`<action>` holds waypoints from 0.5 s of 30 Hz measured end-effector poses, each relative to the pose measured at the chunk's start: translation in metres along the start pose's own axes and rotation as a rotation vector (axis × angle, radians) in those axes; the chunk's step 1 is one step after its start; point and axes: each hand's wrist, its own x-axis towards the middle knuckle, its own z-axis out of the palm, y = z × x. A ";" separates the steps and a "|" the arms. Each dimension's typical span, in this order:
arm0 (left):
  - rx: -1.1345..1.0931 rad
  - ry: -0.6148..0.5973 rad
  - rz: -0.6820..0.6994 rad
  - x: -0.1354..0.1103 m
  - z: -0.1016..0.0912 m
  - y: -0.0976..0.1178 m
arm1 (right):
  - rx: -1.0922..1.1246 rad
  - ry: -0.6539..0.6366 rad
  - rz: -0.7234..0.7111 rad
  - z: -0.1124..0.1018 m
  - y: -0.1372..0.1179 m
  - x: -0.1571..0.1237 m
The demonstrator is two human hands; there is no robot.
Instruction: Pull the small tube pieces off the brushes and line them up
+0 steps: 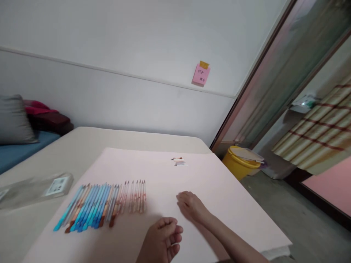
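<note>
My left hand (164,237) hovers at the front of the pale pink board (161,175), its fingers curled in and the thumb against the index finger; no object shows in it. To its right, my right hand (192,206) is low over the board with the fingers folded down, and nothing sticks out of it. A row of slim pens (93,204) lies side by side on the left, in blue, turquoise, brown and grey. Clear pens with reddish markings (138,197) form its right end. A few small thin pieces (178,161) lie near the far edge, too small to identify.
Left of the board, a clear plastic bag with a white label (56,185) lies on the cream surface (90,136). A yellow bin (240,162) stands on the floor at right. A grey cushion (16,118) sits far left. A pink note (201,75) is taped to the wall.
</note>
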 end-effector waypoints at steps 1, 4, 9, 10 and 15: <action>-0.004 -0.003 0.025 -0.005 0.001 -0.001 | 0.016 -0.014 -0.023 -0.005 -0.010 -0.006; -0.009 -0.059 0.111 -0.019 0.002 -0.006 | 0.064 -0.035 -0.071 -0.020 -0.039 -0.022; 0.034 -0.082 0.200 -0.024 -0.007 -0.017 | 0.195 -0.003 -0.075 -0.029 -0.080 -0.040; 0.042 -0.058 0.222 -0.022 -0.010 -0.018 | 0.212 0.000 -0.068 -0.028 -0.086 -0.041; 0.019 0.045 0.302 -0.013 -0.034 -0.022 | 0.228 -0.007 -0.042 -0.014 -0.108 -0.039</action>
